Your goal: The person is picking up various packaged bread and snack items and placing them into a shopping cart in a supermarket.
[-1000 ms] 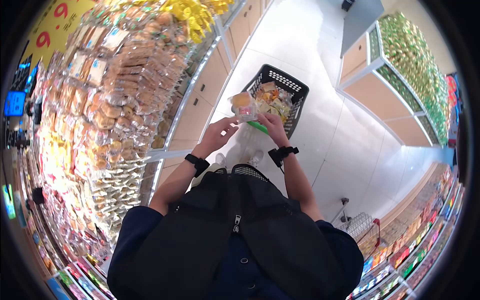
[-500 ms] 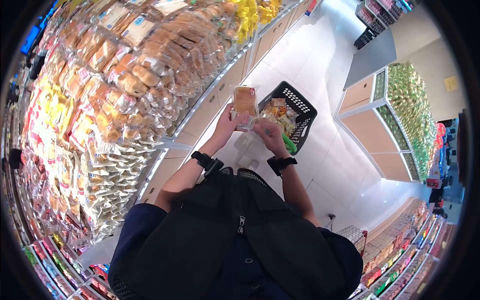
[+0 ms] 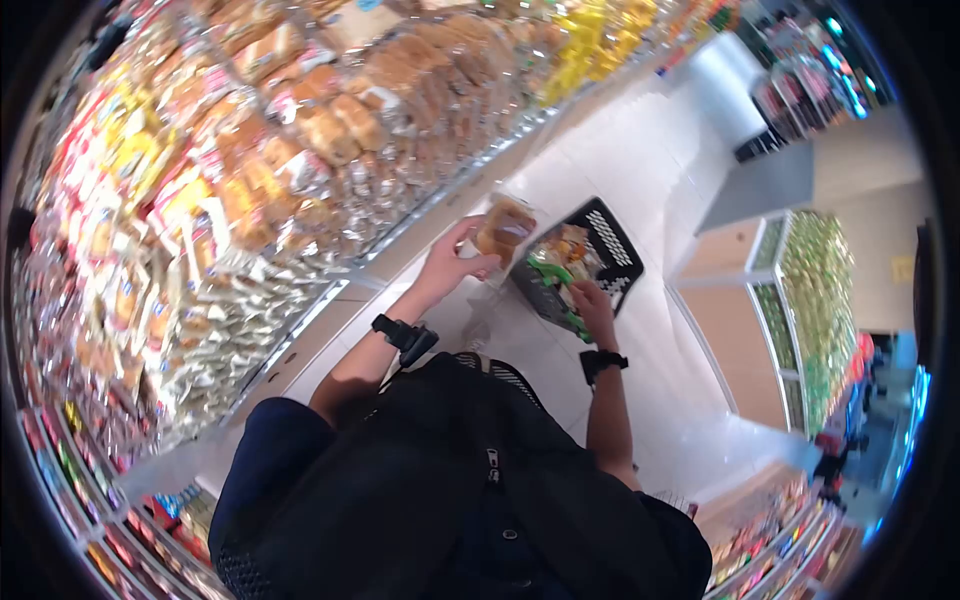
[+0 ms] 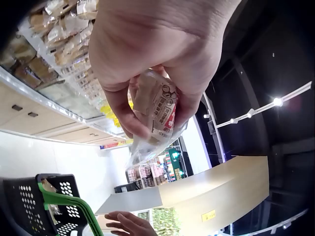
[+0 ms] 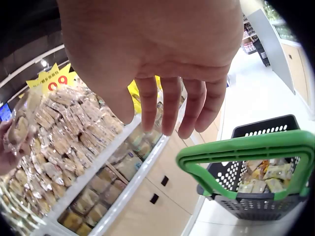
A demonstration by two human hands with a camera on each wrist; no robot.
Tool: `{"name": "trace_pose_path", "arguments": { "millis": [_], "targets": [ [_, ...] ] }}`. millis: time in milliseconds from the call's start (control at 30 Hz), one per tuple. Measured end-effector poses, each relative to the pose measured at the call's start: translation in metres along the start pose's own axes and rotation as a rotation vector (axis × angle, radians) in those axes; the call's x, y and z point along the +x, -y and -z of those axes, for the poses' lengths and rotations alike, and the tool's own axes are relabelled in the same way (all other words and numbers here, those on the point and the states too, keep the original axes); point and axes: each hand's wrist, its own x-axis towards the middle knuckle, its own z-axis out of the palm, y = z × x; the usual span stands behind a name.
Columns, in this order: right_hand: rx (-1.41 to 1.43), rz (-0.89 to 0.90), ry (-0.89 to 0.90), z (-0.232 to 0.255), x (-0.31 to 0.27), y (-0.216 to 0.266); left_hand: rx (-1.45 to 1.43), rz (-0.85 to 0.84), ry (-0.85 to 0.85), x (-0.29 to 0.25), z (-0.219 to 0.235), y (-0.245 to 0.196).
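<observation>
1. Plastic-wrapped breads [image 3: 340, 125], a big heap, fill the person's L side; it is the largest thing near.
2. Black perforated basket [image 3: 613, 240] stands on the tiled floor [image 3: 665, 385], fwd and to R, w/ wrapped goods [image 5: 270, 173] inside.
3. Green handle [image 5: 246, 148] of the basket is near R hand [image 3: 595, 314], but R wrist view shows a small gap btw them.
4. R hand itself: fingers nearly straight, relaxed, nothing held; in head view it is over the basket's near side.
5. L hand [image 3: 448, 264]: thumb and fingers grip the bread pack [image 3: 505, 230] from two sides.
6. This bread pack is thus at L hand, the nearer one; R hand is apart. From R hand it lies fwd-left. Long axis runs out from L palm, past fingertips (L wrist view). Height above basket: cannot tell.
</observation>
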Motion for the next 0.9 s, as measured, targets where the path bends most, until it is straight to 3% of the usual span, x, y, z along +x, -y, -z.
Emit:
{"name": "trace_pose_path", "arguments": {
  "millis": [33, 67, 100, 167, 200, 233, 267, 300, 367, 400, 467, 567, 633, 667, 733, 900],
  "targets": [
    [-0.019, 0.096, -0.037, -0.006, 0.014, -0.037, 0.034, -0.008, -0.023, -0.004, 0.008, 0.004],
    [-0.031, 0.213, -0.085, 0.003, 0.012, -0.024, 0.141, -0.076, -0.102, -0.008, 0.010, 0.012],
    [-0.115, 0.247, -0.071, 0.012, 0.010, -0.019, 0.425, -0.305, -0.136, -0.013, 0.013, 0.012],
    [-0.149, 0.254, -0.082, 0.015, 0.009, -0.032, 0.146, -0.141, -0.216, -0.031, 0.005, -0.001],
    [-0.130, 0.175, 0.044, 0.017, 0.014, -0.038, 0.220, -0.185, -0.252, -0.039, 0.005, -0.003],
    [-0.145, 0.125, 0.053, 0.016, 0.007, -0.037, 0.298, -0.221, -0.287, -0.048, 0.005, -0.005],
    [-0.026, 0.038, 0.152, 0.007, 0.022, -0.072, 0.411, -0.338, -0.315, -0.058, 0.003, -0.013],
    [0.050, 0.129, 0.182, 0.011, 0.017, -0.042, 0.442, -0.360, -0.388, -0.069, 0.003, -0.021],
    [-0.145, 0.215, 0.179, -0.003, 0.034, -0.079, 0.322, -0.133, -0.524, -0.086, -0.008, -0.028],
    [-0.166, 0.260, 0.200, -0.018, 0.049, -0.092, 0.409, -0.310, -0.601, -0.089, -0.001, -0.014],
    [-0.194, 0.310, 0.228, -0.021, 0.058, -0.085, 0.329, -0.303, -0.726, -0.104, -0.003, 0.000],
    [-0.127, 0.224, 0.267, -0.014, 0.057, -0.050, 0.267, -0.345, -0.899, -0.135, -0.010, 0.000],
    [-0.098, -0.009, 0.321, -0.019, 0.069, -0.059, 0.100, -0.382, -0.946, -0.156, -0.016, -0.013],
    [-0.099, -0.009, 0.316, -0.020, 0.072, -0.065, 0.096, -0.385, -0.943, -0.164, -0.016, -0.018],
    [-0.102, 0.247, 0.184, -0.022, 0.072, -0.076, 0.099, -0.469, -1.050, -0.181, -0.013, -0.025],
    [-0.062, 0.216, 0.213, -0.042, 0.058, -0.091, 0.166, -0.539, -1.170, -0.226, -0.004, -0.037]
  ]
}}
